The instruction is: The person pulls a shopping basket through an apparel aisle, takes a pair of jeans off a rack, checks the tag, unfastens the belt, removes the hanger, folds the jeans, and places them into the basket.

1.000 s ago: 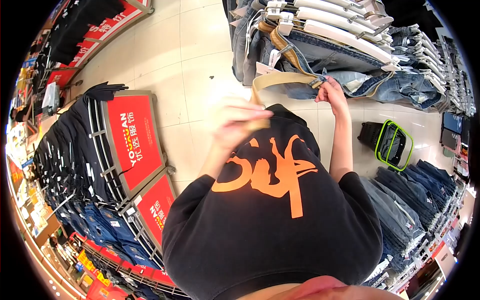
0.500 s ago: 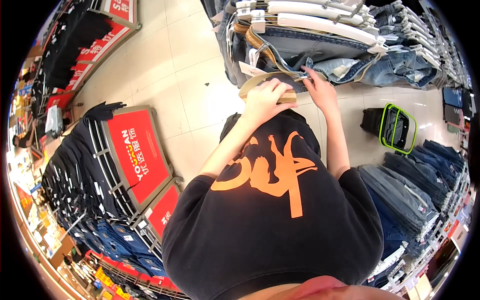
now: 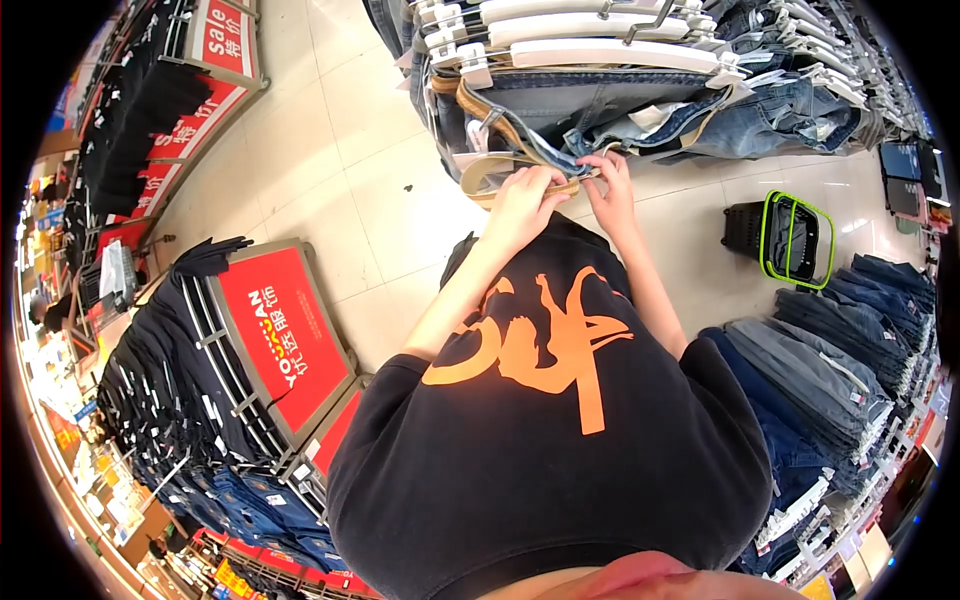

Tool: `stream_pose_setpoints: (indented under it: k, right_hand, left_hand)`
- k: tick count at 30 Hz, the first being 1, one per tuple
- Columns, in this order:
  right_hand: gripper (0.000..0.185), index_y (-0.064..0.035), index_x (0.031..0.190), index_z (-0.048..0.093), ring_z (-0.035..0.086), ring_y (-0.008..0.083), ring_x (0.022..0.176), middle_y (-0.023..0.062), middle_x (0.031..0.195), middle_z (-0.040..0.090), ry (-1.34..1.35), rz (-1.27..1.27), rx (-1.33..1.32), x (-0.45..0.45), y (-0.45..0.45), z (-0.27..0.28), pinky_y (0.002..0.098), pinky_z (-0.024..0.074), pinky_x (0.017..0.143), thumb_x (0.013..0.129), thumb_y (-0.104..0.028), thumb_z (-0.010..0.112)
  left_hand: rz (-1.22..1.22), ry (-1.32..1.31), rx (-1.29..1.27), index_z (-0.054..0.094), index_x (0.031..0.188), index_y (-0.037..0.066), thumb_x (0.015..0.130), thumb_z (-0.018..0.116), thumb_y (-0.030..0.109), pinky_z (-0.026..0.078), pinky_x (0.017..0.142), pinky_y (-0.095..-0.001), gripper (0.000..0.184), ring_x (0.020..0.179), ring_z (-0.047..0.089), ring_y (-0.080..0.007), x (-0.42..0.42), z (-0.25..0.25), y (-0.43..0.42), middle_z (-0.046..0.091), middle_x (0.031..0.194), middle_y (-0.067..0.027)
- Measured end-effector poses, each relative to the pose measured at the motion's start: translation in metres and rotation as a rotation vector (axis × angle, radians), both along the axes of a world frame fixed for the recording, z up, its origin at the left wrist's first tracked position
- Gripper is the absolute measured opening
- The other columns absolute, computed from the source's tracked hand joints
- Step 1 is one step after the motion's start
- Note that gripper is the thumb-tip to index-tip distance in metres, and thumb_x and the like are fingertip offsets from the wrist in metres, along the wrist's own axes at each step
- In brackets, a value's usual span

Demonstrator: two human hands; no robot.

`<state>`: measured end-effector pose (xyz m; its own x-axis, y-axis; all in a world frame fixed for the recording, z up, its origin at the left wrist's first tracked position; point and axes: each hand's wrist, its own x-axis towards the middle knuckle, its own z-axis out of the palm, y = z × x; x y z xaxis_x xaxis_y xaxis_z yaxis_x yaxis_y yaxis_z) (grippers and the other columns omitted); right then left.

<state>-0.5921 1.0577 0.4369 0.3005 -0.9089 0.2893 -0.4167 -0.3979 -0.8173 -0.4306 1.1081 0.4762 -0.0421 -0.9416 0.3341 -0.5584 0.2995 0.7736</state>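
Belt loops out beside the hanging jeans, your left hand and right hand each pinching it. Judged light, bendable, sturdy; hold it by both edges.

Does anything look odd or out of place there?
One thing: a small dark spot stands out on the pale floor tiles, to the left of the left hand, which holds a tan strap. It is too small to identify. Nothing else looks plainly spilled or damaged.
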Motion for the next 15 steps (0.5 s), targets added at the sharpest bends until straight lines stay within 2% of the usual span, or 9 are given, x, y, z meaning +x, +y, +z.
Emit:
stream_pose_setpoints:
  k: [3, 4, 7, 8, 11, 15]
  right_hand:
    - [0.032, -0.0087, 0.096, 0.057, 0.049, 0.0195, 0.093, 0.0091, 0.099, 0.044, -0.347, 0.056, 0.225, -0.001, 0.003, -0.002, 0.0256, 0.0419, 0.076, 0.069, 0.008, 0.058]
    - [0.030, -0.0045, 0.100, 0.054, 0.049, 0.0138, 0.092, 0.0064, 0.100, 0.047, -0.493, 0.107, 0.301, 0.000, 0.003, -0.002, 0.0227, 0.0408, 0.078, 0.074, 0.008, 0.056]
    - [0.030, -0.0014, 0.105, 0.050, 0.049, 0.0103, 0.090, 0.0052, 0.101, 0.049, -0.723, 0.134, 0.521, -0.001, 0.008, 0.005, 0.0220, 0.0405, 0.080, 0.077, 0.008, 0.054]
    - [0.032, -0.0005, 0.109, 0.046, 0.050, 0.0090, 0.089, 0.0046, 0.101, 0.050, -0.749, 0.157, 0.478, 0.003, 0.008, 0.006, 0.0223, 0.0405, 0.080, 0.079, 0.008, 0.053]
    - [0.031, -0.0010, 0.109, 0.045, 0.050, 0.0090, 0.090, 0.0044, 0.100, 0.051, -0.852, 0.150, 0.674, 0.005, 0.007, 0.026, 0.0219, 0.0404, 0.080, 0.079, 0.008, 0.052]
    - [0.035, -0.0006, 0.111, 0.042, 0.052, 0.0115, 0.089, 0.0064, 0.099, 0.051, -0.875, 0.218, 0.574, -0.003, 0.002, 0.020, 0.0229, 0.0433, 0.077, 0.078, 0.008, 0.052]
  left_hand:
    - [-0.030, -0.119, -0.086, 0.055, 0.077, 0.005, 0.070, 0.065, 0.013, 0.043, 0.063, -0.0337, 0.015, 0.069, 0.055, -0.0266, 0.000, 0.003, -0.002, 0.057, 0.073, -0.0058]
    - [-0.028, -0.109, -0.058, 0.055, 0.072, 0.005, 0.070, 0.064, 0.012, 0.044, 0.060, -0.0335, 0.012, 0.065, 0.056, -0.0260, -0.001, 0.006, -0.002, 0.057, 0.072, -0.0053]
    - [0.025, -0.165, 0.041, 0.054, 0.074, 0.005, 0.071, 0.063, 0.012, 0.043, 0.056, -0.0335, 0.011, 0.063, 0.056, -0.0263, -0.007, 0.012, 0.002, 0.056, 0.071, -0.0061]
    - [0.085, -0.157, 0.081, 0.053, 0.074, 0.005, 0.073, 0.061, 0.012, 0.043, 0.053, -0.0341, 0.011, 0.061, 0.056, -0.0271, -0.011, 0.013, 0.005, 0.056, 0.069, -0.0080]
    - [0.131, -0.151, 0.146, 0.052, 0.074, 0.004, 0.074, 0.061, 0.013, 0.042, 0.051, -0.0349, 0.012, 0.059, 0.056, -0.0278, -0.019, 0.021, 0.005, 0.055, 0.067, -0.0098]
    - [0.200, -0.179, 0.179, 0.050, 0.072, 0.003, 0.074, 0.061, 0.012, 0.042, 0.049, -0.0344, 0.014, 0.056, 0.055, -0.0276, -0.028, 0.033, 0.002, 0.055, 0.064, -0.0109]
